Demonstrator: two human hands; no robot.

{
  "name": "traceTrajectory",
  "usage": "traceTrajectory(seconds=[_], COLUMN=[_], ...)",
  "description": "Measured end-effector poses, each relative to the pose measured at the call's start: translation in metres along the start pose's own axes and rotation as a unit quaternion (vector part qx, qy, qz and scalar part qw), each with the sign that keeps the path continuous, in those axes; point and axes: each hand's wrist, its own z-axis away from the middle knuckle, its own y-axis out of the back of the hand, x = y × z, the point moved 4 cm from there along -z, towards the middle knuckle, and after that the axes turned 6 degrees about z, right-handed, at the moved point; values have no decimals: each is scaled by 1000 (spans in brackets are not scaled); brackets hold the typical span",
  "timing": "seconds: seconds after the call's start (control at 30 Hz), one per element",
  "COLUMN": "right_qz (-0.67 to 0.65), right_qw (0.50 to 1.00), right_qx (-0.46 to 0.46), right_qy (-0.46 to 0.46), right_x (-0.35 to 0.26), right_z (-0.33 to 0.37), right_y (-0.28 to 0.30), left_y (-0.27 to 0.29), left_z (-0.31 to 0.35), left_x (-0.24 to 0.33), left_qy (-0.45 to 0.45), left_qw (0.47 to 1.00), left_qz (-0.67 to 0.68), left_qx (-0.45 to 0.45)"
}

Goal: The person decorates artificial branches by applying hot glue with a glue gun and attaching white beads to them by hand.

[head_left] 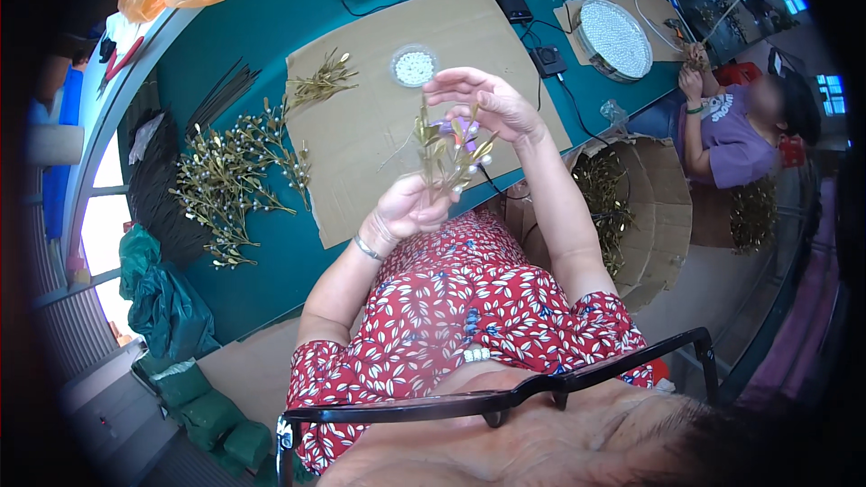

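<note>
My left hand (415,206) is closed round the lower stems of an artificial leaf sprig (435,149) with gold-green leaves and white pearl beads. Just above it is my right hand (492,104), its fingers curved and apart around the sprig's top; whether a fingertip touches a leaf is hard to make out. Behind the sprig shows a purple glue gun (460,133), partly covered by leaves, with a cord toward my lap. Beyond my hands, a round clear dish of white beads (415,66) stands on the cardboard sheet (361,140).
Finished-looking beaded sprigs (239,176) lie left on the green table, with a leaf bunch (323,81) nearer the dish. A large bead tray (615,39), power bank (510,0) and cords are to the right. A cardboard box (654,207) holds sprigs; a co-worker (735,131) sits beyond.
</note>
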Motion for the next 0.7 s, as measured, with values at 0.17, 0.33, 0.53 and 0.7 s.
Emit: traceTrajectory(seconds=[0.17,0.33,0.53,0.7], right_qz=[30,169,159,299], right_qw=[995,979,974,950], right_qx=[-92,-112,-147,-76], right_qy=[38,-5,-64,-44], right_x=[-19,-25,-34,-47], right_z=[-11,-14,-9,-4], right_y=[-4,-20,-27,-34], left_y=[-1,-2,10,4], left_z=[-4,-10,-6,7], left_x=[-5,-5,-3,27], left_qy=[36,42,75,-251], left_qw=[998,998,996,887], left_qz=[-36,-45,28,-310], left_qx=[31,20,-46,234])
